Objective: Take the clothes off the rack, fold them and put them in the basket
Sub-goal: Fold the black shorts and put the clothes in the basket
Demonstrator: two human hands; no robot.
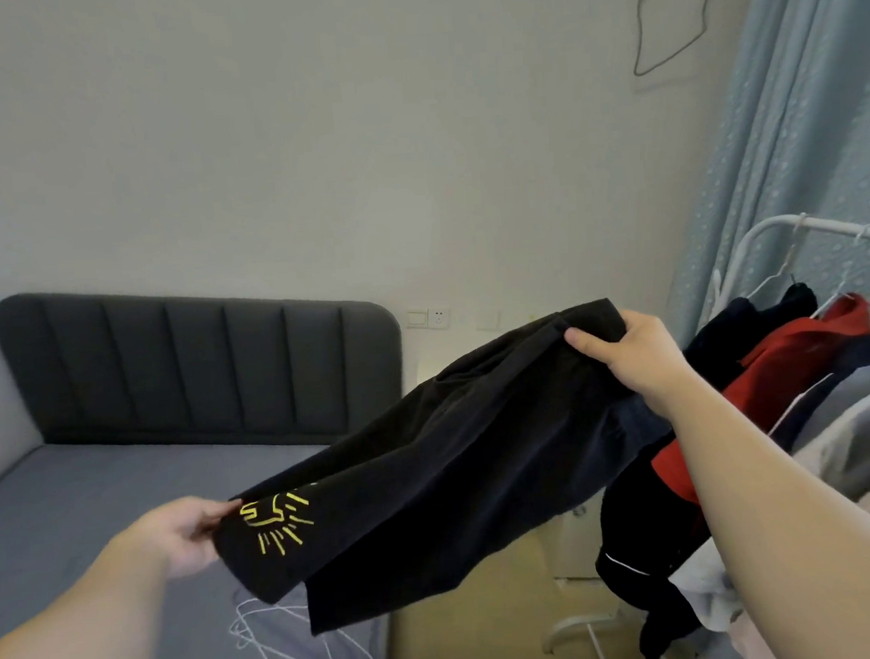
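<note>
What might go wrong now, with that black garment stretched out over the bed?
The left hand pinches only the printed end of the black garment, so it may slip loose. Laid down to fold, it might snag on the white hangers on the bed. Behind the right hand, the forearm crosses the red garment on the rack and might drag it off.

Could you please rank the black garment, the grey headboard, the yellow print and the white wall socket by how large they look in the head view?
1. black garment, though being nearest the camera enlarges it
2. grey headboard
3. yellow print
4. white wall socket
</note>
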